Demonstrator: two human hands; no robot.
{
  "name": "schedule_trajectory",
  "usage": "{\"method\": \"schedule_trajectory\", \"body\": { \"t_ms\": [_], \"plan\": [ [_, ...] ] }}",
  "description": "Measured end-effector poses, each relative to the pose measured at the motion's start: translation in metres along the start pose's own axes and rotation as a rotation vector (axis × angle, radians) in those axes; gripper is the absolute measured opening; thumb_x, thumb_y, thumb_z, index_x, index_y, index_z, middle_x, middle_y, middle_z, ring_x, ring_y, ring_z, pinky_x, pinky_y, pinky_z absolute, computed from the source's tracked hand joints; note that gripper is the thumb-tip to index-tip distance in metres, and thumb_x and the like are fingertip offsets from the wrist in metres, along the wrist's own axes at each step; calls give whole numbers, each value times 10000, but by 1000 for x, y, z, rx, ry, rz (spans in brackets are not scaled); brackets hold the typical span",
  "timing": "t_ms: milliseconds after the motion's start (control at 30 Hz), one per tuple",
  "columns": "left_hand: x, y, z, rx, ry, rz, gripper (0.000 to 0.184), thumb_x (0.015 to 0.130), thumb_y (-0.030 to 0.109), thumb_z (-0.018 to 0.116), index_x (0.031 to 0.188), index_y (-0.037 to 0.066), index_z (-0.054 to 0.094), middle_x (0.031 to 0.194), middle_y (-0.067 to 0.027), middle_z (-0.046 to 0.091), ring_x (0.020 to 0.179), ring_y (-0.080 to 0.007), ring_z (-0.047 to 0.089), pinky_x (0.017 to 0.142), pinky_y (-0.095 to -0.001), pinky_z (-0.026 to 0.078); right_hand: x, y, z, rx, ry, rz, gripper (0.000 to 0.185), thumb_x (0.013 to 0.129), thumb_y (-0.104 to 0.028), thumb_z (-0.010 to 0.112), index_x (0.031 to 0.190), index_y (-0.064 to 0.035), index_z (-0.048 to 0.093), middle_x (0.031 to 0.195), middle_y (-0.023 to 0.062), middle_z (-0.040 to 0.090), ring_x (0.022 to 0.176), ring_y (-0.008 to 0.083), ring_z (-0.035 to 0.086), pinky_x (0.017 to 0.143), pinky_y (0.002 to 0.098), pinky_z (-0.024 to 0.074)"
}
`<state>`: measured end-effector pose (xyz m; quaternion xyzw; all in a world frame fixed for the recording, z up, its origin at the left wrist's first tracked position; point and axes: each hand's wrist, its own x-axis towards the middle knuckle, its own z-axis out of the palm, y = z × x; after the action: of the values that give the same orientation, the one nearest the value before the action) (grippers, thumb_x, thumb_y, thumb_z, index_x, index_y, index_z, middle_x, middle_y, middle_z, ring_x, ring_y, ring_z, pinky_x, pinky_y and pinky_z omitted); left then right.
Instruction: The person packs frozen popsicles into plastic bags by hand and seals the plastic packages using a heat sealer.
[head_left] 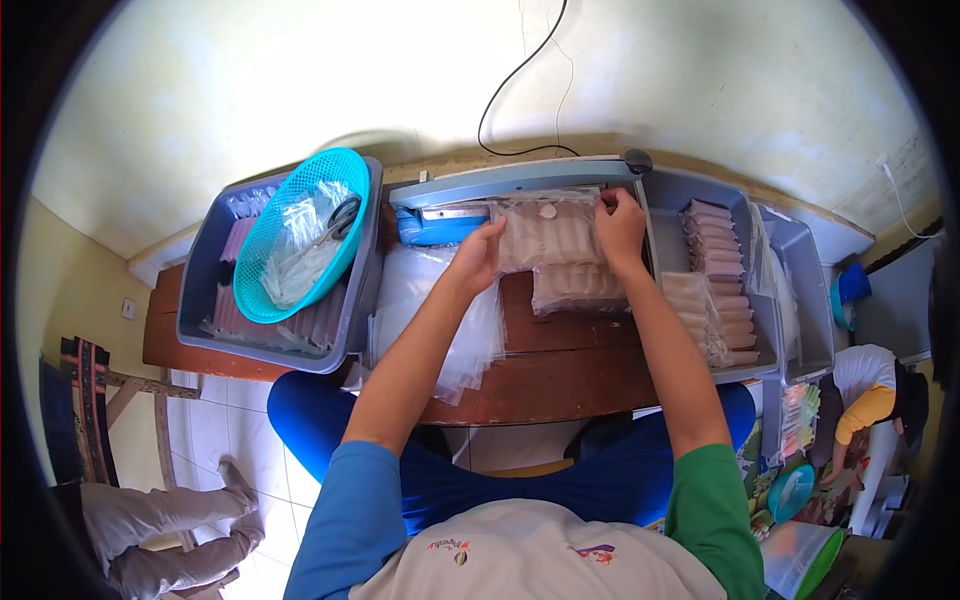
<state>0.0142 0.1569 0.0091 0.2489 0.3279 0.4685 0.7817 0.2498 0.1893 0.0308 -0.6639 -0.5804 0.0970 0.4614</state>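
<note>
A clear plastic bag of pale brown rolls [548, 236] lies between my hands, its upper edge along the long grey bar sealer [530, 184]. My left hand [478, 258] pinches the bag's upper left side. With fingers closed, my right hand [620, 228] grips its upper right corner. Just below is another filled bag [577, 288], flat on the brown wooden table [560, 372]. A blue tool [437, 226] with a metal strip sits left of my left hand, above a stack of clear empty bags [440, 315].
At left, a grey bin [358, 330] of packed rolls carries a turquoise basket [349, 262] with plastic bags and scissors. At right stand grey bins [765, 310] with more rolls. A bending person [865, 385] is at far right; another person's legs [170, 515] show at lower left.
</note>
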Motion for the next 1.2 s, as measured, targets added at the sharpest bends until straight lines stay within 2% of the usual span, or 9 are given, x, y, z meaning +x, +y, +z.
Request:
{"method": "schedule_trajectory", "body": {
  "t_ms": [100, 200, 267, 367, 767, 833, 967, 1033, 1200],
  "plan": [
    [2, 1, -2, 11, -4, -10, 622, 982, 317, 534, 1462, -12, 314, 1502, -115, 396, 1358, -255, 410, 1131, -415, 302, -7, -23, -20, -93, -56, -82, 136, 812, -86, 644, 931, -23, 662, 968, 156, 678, 954, 327, 656, 809, 411, 507],
    [6, -1, -6, 8, -6, -18, 662, 990, 322, 521, 1488, -28, 261, 1528, -133, 356, 1373, -261, 394, 1139, -415, 294, -6, -30, -33, -146, 81, -377, 226, 800, -61, 620, 1023, -35, 645, 1126, 181, 616, 1130, 364, 562, 909, 442, 469],
    [9, -2, -8, 4, -10, -18, 675, 994, 323, 514, 1497, -34, 242, 1536, -141, 343, 1376, -264, 391, 1141, -415, 293, 2, -30, -38, -259, 252, -586, 426, 793, -9, 566, 1218, -30, 588, 1327, 216, 513, 1286, 380, 441, 1072, 439, 372],
    [13, -6, -14, 16, 12, -8, 654, 998, 327, 509, 1487, -32, 262, 1520, -141, 363, 1366, -264, 403, 1136, -416, 304, 12, -16, -38, -359, 151, -589, 572, 782, 18, 511, 1353, -1, 484, 1452, 238, 399, 1360, 404, 365, 1141, 458, 309],
    [3, 0, -3, 11, 18, -29, 685, 997, 347, 518, 1496, -27, 236, 1541, -130, 328, 1370, -261, 400, 1130, -422, 313, 13, 10, -34, -479, -8, -482, 621, 765, 26, 494, 1384, 21, 449, 1461, 243, 415, 1367, 398, 375, 1154, 455, 300],
    [1, 0, -1, -27, 88, -23, 453, 1002, 287, 516, 1358, 14, 451, 1385, -108, 524, 1259, -258, 516, 1071, -411, 385, 11, 12, -34, -487, -11, -482, 618, 768, 22, 495, 1384, 20, 452, 1461, 243, 418, 1365, 396, 379, 1153, 455, 301],
    [3, -1, -4, -37, 92, -30, 451, 1004, 293, 514, 1349, 9, 455, 1381, -109, 529, 1246, -259, 528, 1056, -411, 401, 11, 14, -33, -501, -29, -470, 617, 771, 9, 498, 1386, 18, 457, 1458, 247, 424, 1360, 395, 389, 1151, 454, 301],
    [12, -5, -19, -10, -71, -33, 692, 1004, 348, 508, 1509, -23, 214, 1545, -131, 327, 1369, -262, 406, 1126, -427, 321, 11, 13, -34, -502, -31, -469, 618, 770, 7, 499, 1386, 20, 458, 1457, 250, 424, 1360, 396, 389, 1152, 454, 300],
    [22, -9, -33, 39, -15, -18, 687, 1001, 344, 515, 1500, -27, 223, 1524, -138, 360, 1349, -267, 431, 1118, -425, 334, 12, 8, -35, -503, -33, -470, 620, 762, 7, 501, 1380, 29, 460, 1455, 257, 423, 1362, 396, 387, 1153, 453, 298]
  ]
}}
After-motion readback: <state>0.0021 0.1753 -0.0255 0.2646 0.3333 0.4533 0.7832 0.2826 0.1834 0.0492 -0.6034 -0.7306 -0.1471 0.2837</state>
